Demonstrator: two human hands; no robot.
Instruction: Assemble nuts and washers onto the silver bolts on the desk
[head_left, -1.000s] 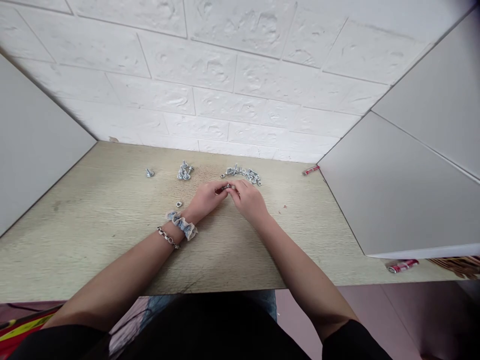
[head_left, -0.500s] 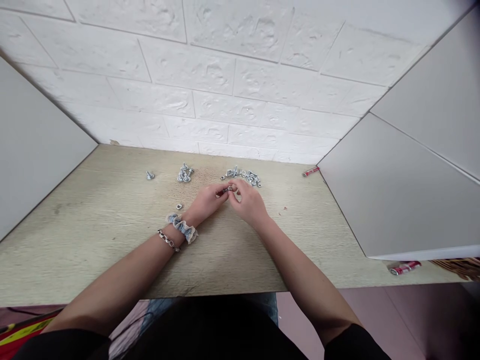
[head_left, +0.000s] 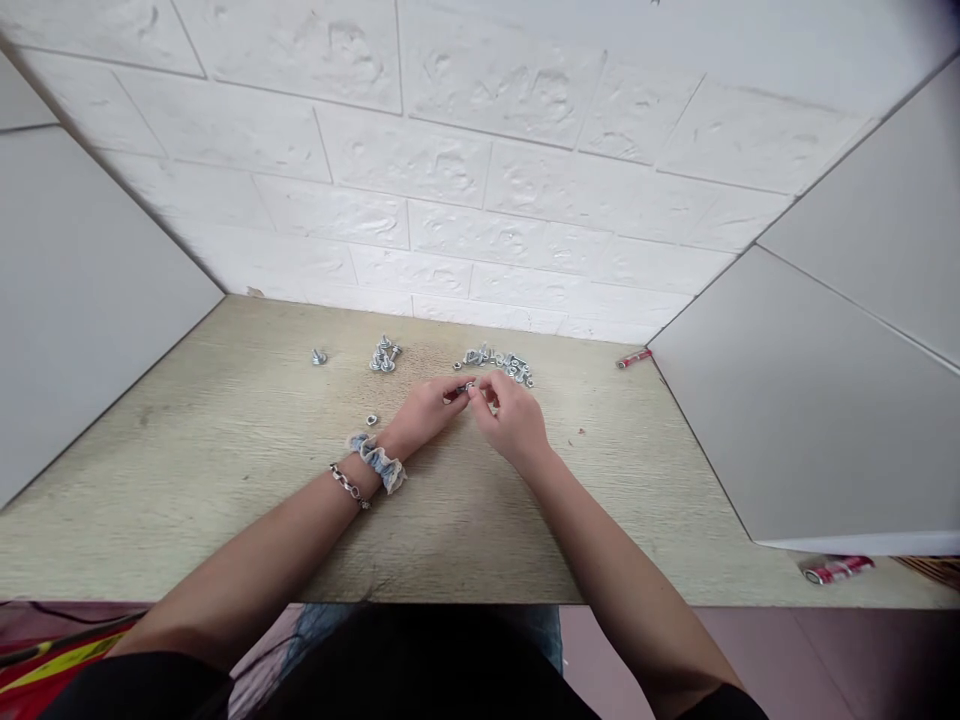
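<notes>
My left hand (head_left: 424, 410) is closed in a pinch on a small shiny bolt (head_left: 464, 388) above the middle of the table. My right hand (head_left: 513, 415) meets it from the right, thumb and fingertips closed on the end of the same metal piece, where a nut seems to sit. Fingers cover most of the piece. Just beyond the hands lies a loose pile of bolts and nuts (head_left: 499, 360), with a single nut (head_left: 457, 366) at its left edge. Another nut (head_left: 371, 421) rests near my left wrist.
A cluster of bolts with nuts or washers (head_left: 385, 354) stands at the back left, and one more bolt (head_left: 319, 357) lies farther left. Red batteries lie by the right panel, one at the back (head_left: 634, 358) and one near the front edge (head_left: 838, 570). A white brick wall (head_left: 450, 215) closes the back.
The view has shifted, so everything appears slightly farther right. My right fingers have changed their position around the metal piece. Both hands still meet at it.
</notes>
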